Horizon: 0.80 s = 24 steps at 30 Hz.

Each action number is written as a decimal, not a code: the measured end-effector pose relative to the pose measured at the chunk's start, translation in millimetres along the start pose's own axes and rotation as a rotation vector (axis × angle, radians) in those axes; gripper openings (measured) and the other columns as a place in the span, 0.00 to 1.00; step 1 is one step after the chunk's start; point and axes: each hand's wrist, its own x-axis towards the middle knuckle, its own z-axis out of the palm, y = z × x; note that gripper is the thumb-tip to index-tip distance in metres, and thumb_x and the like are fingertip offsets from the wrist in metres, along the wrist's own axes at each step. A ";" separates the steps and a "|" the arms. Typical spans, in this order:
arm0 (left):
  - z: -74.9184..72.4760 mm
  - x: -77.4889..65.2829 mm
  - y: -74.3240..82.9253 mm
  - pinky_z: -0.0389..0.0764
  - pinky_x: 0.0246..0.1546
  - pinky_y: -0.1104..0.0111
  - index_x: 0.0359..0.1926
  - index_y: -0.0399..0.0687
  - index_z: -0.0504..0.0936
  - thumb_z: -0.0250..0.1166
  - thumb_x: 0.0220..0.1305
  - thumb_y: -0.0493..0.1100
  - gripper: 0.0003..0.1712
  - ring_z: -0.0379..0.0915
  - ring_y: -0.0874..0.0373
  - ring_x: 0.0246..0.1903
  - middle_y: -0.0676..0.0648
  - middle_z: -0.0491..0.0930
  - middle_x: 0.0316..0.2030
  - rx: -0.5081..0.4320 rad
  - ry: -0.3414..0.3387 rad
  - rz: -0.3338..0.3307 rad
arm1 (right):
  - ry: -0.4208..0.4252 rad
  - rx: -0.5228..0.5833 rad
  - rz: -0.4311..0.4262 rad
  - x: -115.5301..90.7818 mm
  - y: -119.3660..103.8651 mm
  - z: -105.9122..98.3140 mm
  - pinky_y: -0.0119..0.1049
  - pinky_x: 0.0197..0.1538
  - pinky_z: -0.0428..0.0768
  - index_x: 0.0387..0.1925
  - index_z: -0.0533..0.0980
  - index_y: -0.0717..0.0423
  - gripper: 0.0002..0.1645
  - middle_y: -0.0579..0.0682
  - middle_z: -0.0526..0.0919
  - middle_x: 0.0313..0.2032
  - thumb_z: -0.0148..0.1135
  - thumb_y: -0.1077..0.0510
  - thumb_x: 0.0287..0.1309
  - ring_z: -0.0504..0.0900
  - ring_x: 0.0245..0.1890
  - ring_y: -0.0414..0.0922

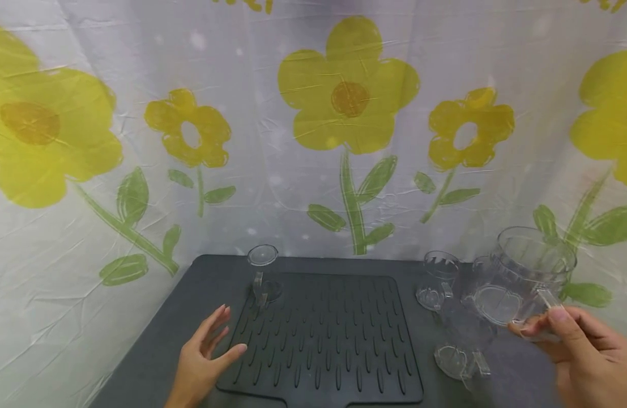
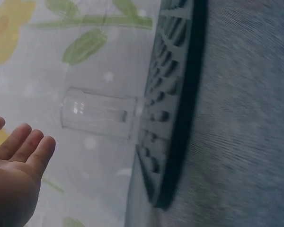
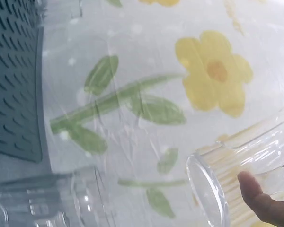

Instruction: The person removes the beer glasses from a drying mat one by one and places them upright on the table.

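Note:
My right hand [image 1: 588, 351] grips the handle of a large clear mug [image 1: 532, 277], raised above the right side of the table. In the right wrist view, fingers lie against this mug [image 3: 246, 165]. My left hand [image 1: 198, 351] hovers beside the left edge of a black ridged drying mat [image 1: 338, 340], fingers spread and holding nothing; the left wrist view also shows the hand [image 2: 14, 179] with its fingers extended. Near the mat's back left corner stands a clear mug [image 1: 259, 283], handle toward me, and in the left wrist view this mug [image 2: 99, 113] appears sideways.
To the right of the mat, a clear mug [image 1: 438, 277] stands toward the back, and another clear mug [image 1: 453, 360] stands nearer. Their outlines are faint against the dark table [image 1: 155, 340]. A white curtain [image 1: 262, 187] with yellow flowers hangs behind and around the table.

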 end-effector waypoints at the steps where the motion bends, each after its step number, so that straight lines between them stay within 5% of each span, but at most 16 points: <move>1: -0.3 -1.0 -2.4 0.71 0.56 0.71 0.69 0.41 0.64 0.73 0.53 0.30 0.44 0.66 0.65 0.59 0.40 0.68 0.62 0.004 0.000 -0.004 | -0.004 0.010 -0.013 0.0 0.9 -4.0 0.38 0.46 0.82 0.38 0.73 0.80 0.16 0.59 0.81 0.31 0.35 0.78 0.69 0.84 0.34 0.51; 10: -4.0 -12.1 -27.5 0.70 0.52 0.82 0.69 0.37 0.63 0.75 0.54 0.40 0.45 0.61 0.77 0.56 0.37 0.66 0.63 0.144 0.014 -0.123 | -0.018 0.123 -0.034 -4.6 10.1 -39.2 0.41 0.45 0.83 0.39 0.72 0.82 0.21 0.60 0.82 0.31 0.29 0.78 0.69 0.84 0.34 0.52; 12: -5.3 -12.7 -31.5 0.70 0.52 0.81 0.70 0.38 0.62 0.75 0.54 0.42 0.46 0.62 0.71 0.58 0.39 0.66 0.63 0.175 0.011 -0.162 | 0.021 0.100 -0.032 -5.7 11.9 -44.8 0.40 0.42 0.84 0.36 0.73 0.80 0.20 0.60 0.82 0.29 0.30 0.78 0.70 0.85 0.31 0.52; 16: -10.3 -13.3 -37.1 0.74 0.56 0.60 0.71 0.39 0.60 0.75 0.53 0.49 0.50 0.62 0.46 0.62 0.38 0.64 0.65 0.274 -0.047 -0.257 | 0.107 -0.001 0.007 -9.1 13.5 -54.6 0.36 0.38 0.85 0.33 0.73 0.76 0.18 0.57 0.82 0.26 0.35 0.76 0.70 0.84 0.28 0.49; 19: -15.1 -13.1 -41.0 0.72 0.55 0.46 0.72 0.39 0.58 0.76 0.51 0.55 0.55 0.61 0.34 0.62 0.35 0.63 0.66 0.358 -0.117 -0.329 | 0.126 0.023 0.021 -12.8 16.4 -61.3 0.37 0.38 0.85 0.34 0.74 0.76 0.18 0.57 0.82 0.26 0.35 0.76 0.70 0.84 0.28 0.49; 24: -18.4 -10.9 -48.7 0.75 0.52 0.47 0.73 0.39 0.56 0.76 0.49 0.58 0.59 0.64 0.31 0.59 0.30 0.58 0.67 0.418 -0.227 -0.402 | 0.132 0.037 0.020 -20.8 24.6 -72.0 0.37 0.38 0.85 0.33 0.75 0.75 0.20 0.56 0.83 0.27 0.34 0.76 0.70 0.85 0.28 0.49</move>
